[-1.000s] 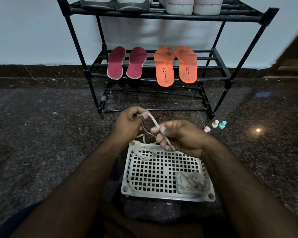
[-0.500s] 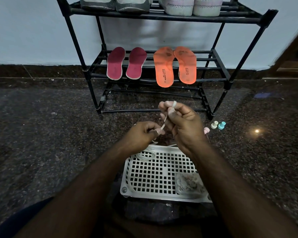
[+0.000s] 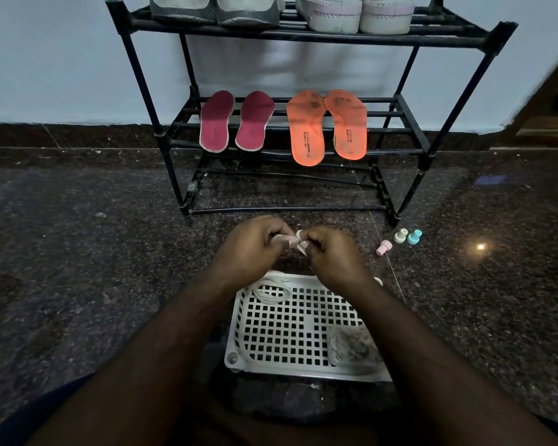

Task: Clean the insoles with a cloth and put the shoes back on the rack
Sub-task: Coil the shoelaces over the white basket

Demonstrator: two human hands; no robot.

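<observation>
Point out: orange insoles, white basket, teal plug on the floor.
orange insoles (image 3: 306, 136): head view, middle of the left insole of the pair.
white basket (image 3: 290, 323): head view, bare grid floor.
teal plug (image 3: 414, 237): head view, its body.

Two maroon insoles (image 3: 232, 122) and two orange insoles (image 3: 327, 125) laid flat, side by side on middle shelf of black rack (image 3: 458, 91), heels overhanging front bar. Grey shoes (image 3: 215, 9) and white shoes (image 3: 355, 12) set on top shelf. Crumpled cloth (image 3: 351, 347) placed in near right corner of white basket (image 3: 290, 323).
</observation>
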